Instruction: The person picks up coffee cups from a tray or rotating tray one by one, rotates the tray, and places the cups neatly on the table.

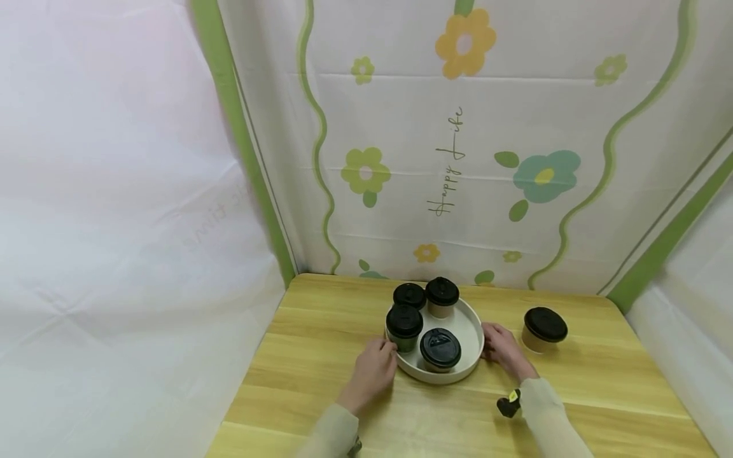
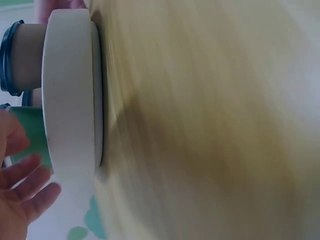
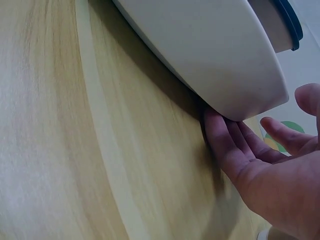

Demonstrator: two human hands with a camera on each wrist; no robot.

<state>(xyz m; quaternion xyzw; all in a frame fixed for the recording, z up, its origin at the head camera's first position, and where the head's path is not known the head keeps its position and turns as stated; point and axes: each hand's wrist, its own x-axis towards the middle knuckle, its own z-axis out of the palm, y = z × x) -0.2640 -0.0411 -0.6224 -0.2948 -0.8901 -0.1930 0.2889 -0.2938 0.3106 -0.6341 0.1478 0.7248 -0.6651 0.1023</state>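
A round white tray (image 1: 471,351) stands on the wooden table in the head view, carrying several paper cups with black lids. Nearest my left hand (image 1: 373,369) is a green cup (image 1: 404,343) at the tray's left; a lidded cup (image 1: 439,351) sits at the front. In the left wrist view, my left hand's fingers (image 2: 31,189) are spread and loosely bent beside the tray wall (image 2: 70,90). My right hand (image 1: 504,346) is at the tray's right side. Its fingertips touch the lower edge of the tray (image 3: 210,55) in the right wrist view, thumb held apart.
Right of the tray, a wider bowl-shaped cup with a black lid (image 1: 544,326) stands alone on the table (image 1: 321,331). Two more lidded cups (image 1: 442,299) are at the tray's back. A flower-printed curtain (image 1: 401,127) hangs behind the table, with white cloth (image 1: 126,254) on the left.
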